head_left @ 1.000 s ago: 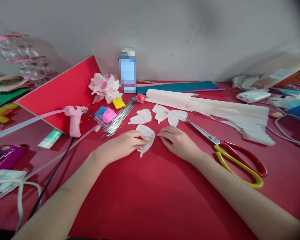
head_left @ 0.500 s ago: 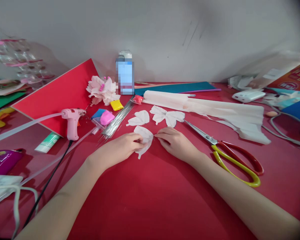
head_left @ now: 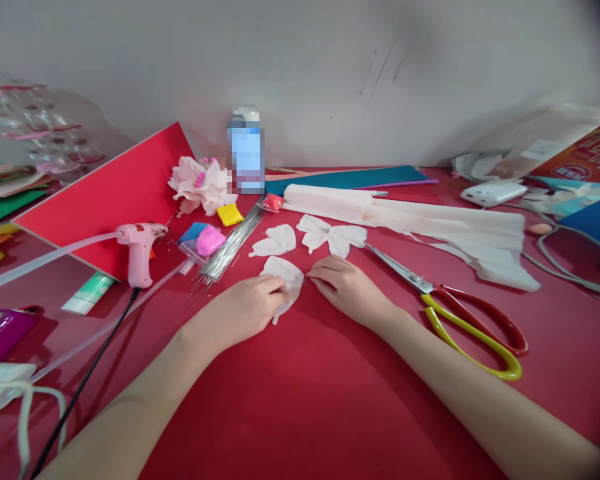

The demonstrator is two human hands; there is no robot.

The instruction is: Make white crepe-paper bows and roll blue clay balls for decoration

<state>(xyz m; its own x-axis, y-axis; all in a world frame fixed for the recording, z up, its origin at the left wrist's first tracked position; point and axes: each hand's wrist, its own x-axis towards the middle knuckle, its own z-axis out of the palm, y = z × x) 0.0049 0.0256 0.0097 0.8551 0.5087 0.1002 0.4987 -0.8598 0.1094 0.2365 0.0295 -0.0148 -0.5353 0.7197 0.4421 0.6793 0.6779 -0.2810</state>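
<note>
A white paper petal (head_left: 291,273) with a narrow stem end lies on the red table. My left hand (head_left: 253,307) grips it from the left, fingers and thumb closed over its middle. Just off the petal's right edge, my right hand (head_left: 347,287) is closed in a pinch, with what it holds too small to make out. Beyond the hands rest another cut white petal piece (head_left: 275,241) and a butterfly-like group of white petals (head_left: 333,235). Large scissors (head_left: 470,320) with red and yellow handles lie right of my right hand, blades towards the petals.
Left are a pink glue gun (head_left: 140,250) with a black cord, a bundle of wires (head_left: 233,247), and clay packets (head_left: 210,240). A paper flower (head_left: 200,183) and a phone (head_left: 247,157) stand behind. A white crepe paper strip (head_left: 420,217) stretches across the back right.
The view has shifted slightly. Both hands stay almost where they were, the left still on the petal and the right still pinched near its right edge.
</note>
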